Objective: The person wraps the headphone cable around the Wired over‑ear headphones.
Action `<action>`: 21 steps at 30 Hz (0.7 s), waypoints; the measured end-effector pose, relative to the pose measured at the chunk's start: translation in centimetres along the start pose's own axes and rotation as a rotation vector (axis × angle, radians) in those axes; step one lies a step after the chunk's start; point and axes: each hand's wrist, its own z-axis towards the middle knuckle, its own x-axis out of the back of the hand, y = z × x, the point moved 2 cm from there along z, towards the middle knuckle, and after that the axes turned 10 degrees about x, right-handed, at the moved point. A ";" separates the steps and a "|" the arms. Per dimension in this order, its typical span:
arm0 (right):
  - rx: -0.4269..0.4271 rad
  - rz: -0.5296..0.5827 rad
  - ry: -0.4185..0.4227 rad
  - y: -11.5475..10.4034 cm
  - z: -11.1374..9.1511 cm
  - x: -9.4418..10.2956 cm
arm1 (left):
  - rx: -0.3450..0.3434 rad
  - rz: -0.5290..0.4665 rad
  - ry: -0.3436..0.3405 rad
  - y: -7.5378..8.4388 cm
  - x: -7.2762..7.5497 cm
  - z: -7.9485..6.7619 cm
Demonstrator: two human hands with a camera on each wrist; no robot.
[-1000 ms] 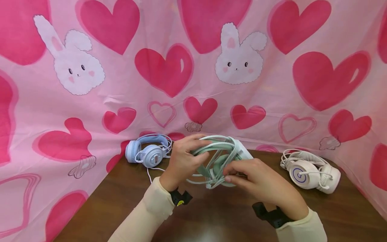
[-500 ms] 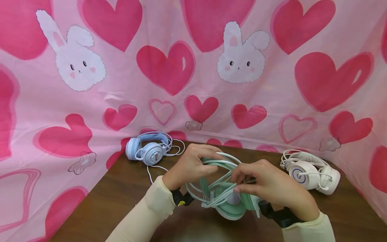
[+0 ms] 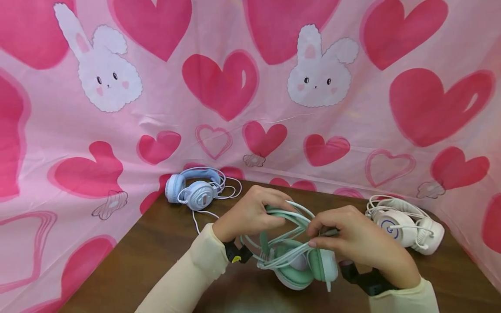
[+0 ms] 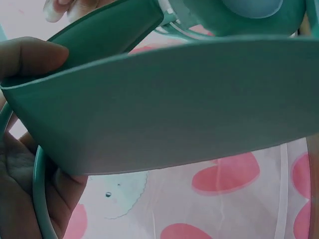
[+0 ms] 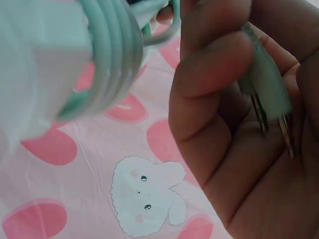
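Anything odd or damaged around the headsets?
No visible damage on the green headset in hand. Slightly untidy: a loose cable trails from the blue headset onto the wooden table, while the white headset has its own looped close.

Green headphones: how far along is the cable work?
Looks done: several cable loops wrap the green headphones. In hand: the left hand grips the headband; the right hand pinches the twin audio plugs. Remaining, probably: securing those plugs, held only by fingers; the blue headphones also trail a loose cord.
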 end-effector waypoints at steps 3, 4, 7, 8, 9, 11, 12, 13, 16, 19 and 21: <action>0.012 -0.009 0.024 0.0 -0.2 0.1 | 0.005 -0.044 -0.041 0.8 0.5 0.2; 0.013 0.001 0.028 0.0 -0.3 0.1 | 0.009 -0.064 -0.054 0.8 0.6 0.2; 0.035 0.026 0.033 -0.1 -0.4 0.1 | 0.016 -0.119 -0.089 0.8 0.8 0.1; 0.039 0.028 0.035 -0.1 -0.4 0.1 | 0.018 -0.139 -0.097 0.7 0.9 0.1; 0.049 0.029 0.037 -0.1 -0.4 0.2 | 0.019 -0.152 -0.104 0.6 0.9 0.0; 0.061 0.024 0.045 -0.2 -0.4 0.4 | 0.019 -0.168 -0.115 0.3 1.0 -0.1; 0.061 0.016 0.049 -0.2 -0.3 0.5 | 0.020 -0.180 -0.120 -0.1 1.0 -0.1; 0.058 0.008 0.052 -0.2 -0.3 0.6 | 0.021 -0.188 -0.122 -0.6 0.9 -0.2; 0.043 -0.012 0.067 -0.4 -0.2 1.0 | 0.035 -0.211 -0.128 -2.0 0.9 -0.3; 0.043 -0.016 0.091 -0.5 -0.2 1.0 | 0.054 -0.244 -0.128 -2.7 1.1 -0.5; 0.091 -0.006 0.131 -0.6 -0.2 0.8 | 0.061 -0.266 -0.133 -2.3 1.3 -0.7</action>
